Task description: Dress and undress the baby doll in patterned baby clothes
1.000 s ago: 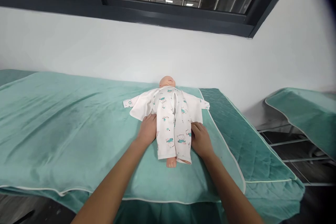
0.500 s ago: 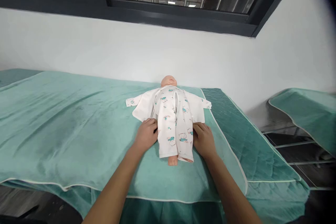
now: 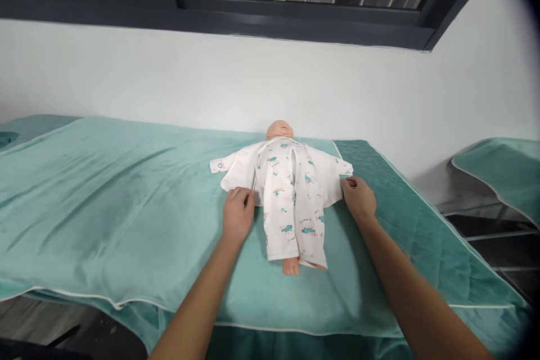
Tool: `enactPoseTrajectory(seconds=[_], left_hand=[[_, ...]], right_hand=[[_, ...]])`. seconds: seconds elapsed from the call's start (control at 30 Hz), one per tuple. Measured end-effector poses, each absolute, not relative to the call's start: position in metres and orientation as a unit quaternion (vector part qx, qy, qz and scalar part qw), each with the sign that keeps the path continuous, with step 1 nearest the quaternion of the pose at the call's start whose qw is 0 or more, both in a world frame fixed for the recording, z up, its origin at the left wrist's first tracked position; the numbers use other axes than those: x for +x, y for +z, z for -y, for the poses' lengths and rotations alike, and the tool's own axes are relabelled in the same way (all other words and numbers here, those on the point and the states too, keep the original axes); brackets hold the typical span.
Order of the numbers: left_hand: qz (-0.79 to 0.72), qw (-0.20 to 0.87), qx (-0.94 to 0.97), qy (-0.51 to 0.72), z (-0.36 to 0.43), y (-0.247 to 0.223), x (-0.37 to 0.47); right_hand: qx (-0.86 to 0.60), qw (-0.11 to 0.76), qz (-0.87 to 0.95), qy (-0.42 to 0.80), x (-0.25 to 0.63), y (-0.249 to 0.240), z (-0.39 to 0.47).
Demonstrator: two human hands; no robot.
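Note:
A baby doll (image 3: 279, 129) lies on its back, its head toward the wall and a foot showing at the near end. White baby trousers (image 3: 280, 214) with teal bear prints cover its legs and front. Beneath them a white baby shirt (image 3: 242, 166) is spread out, with both sleeves stretched sideways. My left hand (image 3: 239, 208) is closed at the shirt's lower edge, left of the trousers, its fingertips pinching the cloth. On the other side, my right hand (image 3: 358, 197) pinches the shirt's outer right edge below the sleeve.
Under the doll lies a light green blanket (image 3: 105, 208) over a darker quilted mattress cover (image 3: 392, 225). A white wall (image 3: 211, 79) and a dark window frame (image 3: 295, 25) stand behind. At right is another green-covered bed (image 3: 502, 171) with metal rails.
My right hand has moved from beside the trousers outward and up to the shirt's right edge. My left hand has shifted slightly to the shirt's lower edge. The whole view has shifted a little.

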State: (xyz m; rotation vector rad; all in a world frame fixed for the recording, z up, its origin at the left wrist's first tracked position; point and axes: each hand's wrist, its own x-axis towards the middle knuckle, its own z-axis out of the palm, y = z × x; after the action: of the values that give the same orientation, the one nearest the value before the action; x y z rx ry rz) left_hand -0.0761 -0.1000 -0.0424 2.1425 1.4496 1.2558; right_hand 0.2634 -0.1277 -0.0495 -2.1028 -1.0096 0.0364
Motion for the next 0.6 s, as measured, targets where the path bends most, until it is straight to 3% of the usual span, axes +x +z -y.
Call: enactPoseTrajectory(seconds=[0.17,0.33,0.6], left_hand=[[-0.511,0.145,0.729,0.431,0.1,-0.042,-0.076],[-0.519,0.159,0.728,0.418,0.099,-0.04,-0.075],[-0.524,0.166,0.721,0.421,0.099,-0.041,-0.075]], right_hand=[[-0.819,0.359,0.446,0.037,0.258,-0.054,0.126],[-0.672,0.627,0.36,0.163,0.262,-0.052,0.136],[-0.459,0.704,0.293,0.456,0.269,-0.039,0.14]])
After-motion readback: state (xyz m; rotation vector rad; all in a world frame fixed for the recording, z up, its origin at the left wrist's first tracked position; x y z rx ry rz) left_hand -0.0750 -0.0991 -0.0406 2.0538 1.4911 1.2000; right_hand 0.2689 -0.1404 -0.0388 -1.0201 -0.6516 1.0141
